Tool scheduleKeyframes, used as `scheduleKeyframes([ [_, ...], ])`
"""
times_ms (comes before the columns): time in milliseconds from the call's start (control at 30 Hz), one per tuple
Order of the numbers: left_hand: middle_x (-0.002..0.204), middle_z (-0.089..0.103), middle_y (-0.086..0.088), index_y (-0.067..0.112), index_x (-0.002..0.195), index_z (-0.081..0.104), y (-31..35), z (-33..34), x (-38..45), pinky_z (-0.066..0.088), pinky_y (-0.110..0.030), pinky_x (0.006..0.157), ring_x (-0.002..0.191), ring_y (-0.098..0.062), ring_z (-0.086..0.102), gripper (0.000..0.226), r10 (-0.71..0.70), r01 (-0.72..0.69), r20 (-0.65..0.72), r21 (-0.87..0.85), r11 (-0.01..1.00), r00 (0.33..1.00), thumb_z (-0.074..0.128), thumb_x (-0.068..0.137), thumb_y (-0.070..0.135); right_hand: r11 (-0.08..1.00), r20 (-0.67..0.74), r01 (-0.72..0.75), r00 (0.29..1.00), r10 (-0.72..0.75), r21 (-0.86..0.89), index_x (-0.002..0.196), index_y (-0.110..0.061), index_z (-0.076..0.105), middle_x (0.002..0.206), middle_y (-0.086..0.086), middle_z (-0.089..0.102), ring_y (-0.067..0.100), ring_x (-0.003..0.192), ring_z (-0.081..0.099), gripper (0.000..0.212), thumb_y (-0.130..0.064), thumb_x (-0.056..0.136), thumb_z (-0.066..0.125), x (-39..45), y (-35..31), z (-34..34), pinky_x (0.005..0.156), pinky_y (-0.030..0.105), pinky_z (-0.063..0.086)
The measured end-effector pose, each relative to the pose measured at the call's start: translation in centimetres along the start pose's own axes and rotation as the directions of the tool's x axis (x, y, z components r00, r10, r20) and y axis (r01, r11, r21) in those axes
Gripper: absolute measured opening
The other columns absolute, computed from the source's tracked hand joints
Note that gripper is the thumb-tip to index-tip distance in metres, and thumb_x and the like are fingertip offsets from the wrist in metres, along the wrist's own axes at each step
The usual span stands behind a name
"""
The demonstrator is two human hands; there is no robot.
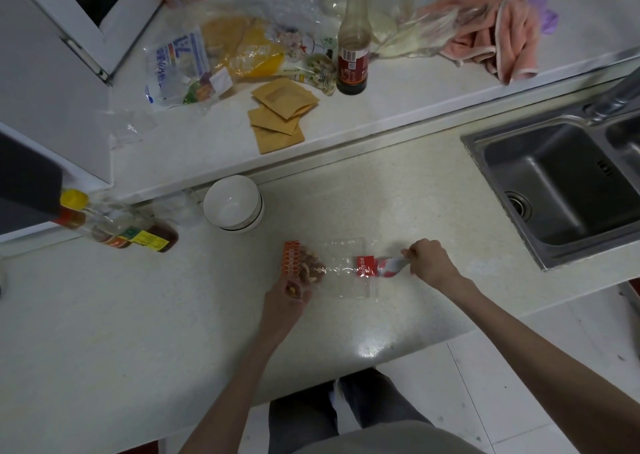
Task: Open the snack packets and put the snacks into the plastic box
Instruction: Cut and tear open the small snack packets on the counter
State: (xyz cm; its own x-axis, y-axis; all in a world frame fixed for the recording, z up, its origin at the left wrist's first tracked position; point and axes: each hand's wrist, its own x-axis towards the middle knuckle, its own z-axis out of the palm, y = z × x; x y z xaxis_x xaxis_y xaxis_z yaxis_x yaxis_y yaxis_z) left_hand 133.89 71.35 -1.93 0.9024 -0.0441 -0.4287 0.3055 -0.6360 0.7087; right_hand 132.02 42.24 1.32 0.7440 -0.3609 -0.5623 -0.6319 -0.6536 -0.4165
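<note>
We stand at the front edge of the countertop (145,315) with the clear plastic box (346,268) lying flat between our two hands, near that front edge and well left of the sink (554,183). Our left hand (287,298) curls round the lower end of an orange snack packet (294,258), whose nuts and pieces show at the box's left side; we judge it is held there so the contents land inside and do not scatter. Whether any snacks already lie in the box we cannot tell, since clear plastic and packet overlap. Our right hand (429,261) pinches the white end of a red packet (375,266), its red end resting over the box's right side, apparently ready for tearing or tipping. A stack of white bowls (233,204) sits near the back edge of this surface, and sauce bottles (117,228) stand toward its left. On the raised ledge (398,100) behind lie brown paper pouches (280,114), a dark bottle (353,55) and a pink cloth (502,34), all well apart from the work.
</note>
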Motion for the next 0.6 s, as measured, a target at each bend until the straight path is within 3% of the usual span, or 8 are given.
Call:
scheduleKeyframes([
  [167,0.08,0.064,-0.008,0.008,0.091,0.056,-0.7,-1.5,1.0,0.052,-0.044,0.061,0.064,-0.025,0.057,0.019,-0.008,0.008,-0.02,-0.015,1.0,1.0,0.072,0.083,0.015,0.994,-0.017,0.069,0.997,-0.071,-0.086,0.099,0.007,0.067,0.095,0.023,0.069,0.034,0.09,0.066,0.025,-0.009,0.096,0.047,-0.3,-0.6,0.8,0.08,0.035,0.05],
  [267,0.081,0.063,-0.008,0.007,0.091,0.055,-1.0,-1.9,1.8,0.054,-0.048,0.065,0.068,-0.026,0.059,0.016,0.006,-0.006,-0.041,-0.006,1.0,0.999,0.069,0.087,0.014,0.988,-0.007,0.094,0.995,-0.095,-0.12,0.098,0.006,0.066,0.098,0.023,0.068,0.036,0.09,0.064,0.024,0.003,0.086,0.046,-0.4,-0.8,1.6,0.077,0.037,0.051],
  [400,0.093,0.059,-0.011,0.009,0.092,0.053,-1.0,-2.0,2.9,0.055,-0.053,0.07,0.081,-0.034,0.063,0.015,-0.009,0.009,-0.052,-0.002,1.0,0.999,0.066,0.089,0.015,0.984,0.02,0.178,0.984,-0.178,-0.005,0.095,0.004,0.068,0.091,0.018,0.071,0.031,0.079,0.065,0.026,0.005,0.082,0.046,-0.5,-1.5,2.8,0.069,0.036,0.051],
  [500,0.102,0.054,-0.011,0.012,0.093,0.053,-0.5,-1.7,3.5,0.056,-0.049,0.071,0.085,-0.033,0.063,0.013,-0.026,0.026,-0.054,0.004,1.0,0.998,0.065,0.088,0.013,0.974,0.044,0.219,0.974,-0.221,0.056,0.086,0.001,0.068,0.079,0.014,0.07,0.026,0.067,0.062,0.023,-0.004,0.09,0.046,-0.5,-2.1,4.0,0.061,0.032,0.045],
  [600,0.085,0.063,-0.002,0.024,0.082,0.055,0.0,-1.3,3.8,0.05,-0.026,0.049,0.061,-0.015,0.062,0.012,-0.07,0.069,-0.039,-0.014,0.998,0.997,0.063,0.089,0.017,0.961,0.053,0.23,0.969,-0.24,0.157,0.07,-0.012,0.06,0.06,0.002,0.057,0.01,0.05,0.047,0.028,-0.006,0.093,0.046,-0.5,-3.2,4.9,0.049,0.017,0.034],
])
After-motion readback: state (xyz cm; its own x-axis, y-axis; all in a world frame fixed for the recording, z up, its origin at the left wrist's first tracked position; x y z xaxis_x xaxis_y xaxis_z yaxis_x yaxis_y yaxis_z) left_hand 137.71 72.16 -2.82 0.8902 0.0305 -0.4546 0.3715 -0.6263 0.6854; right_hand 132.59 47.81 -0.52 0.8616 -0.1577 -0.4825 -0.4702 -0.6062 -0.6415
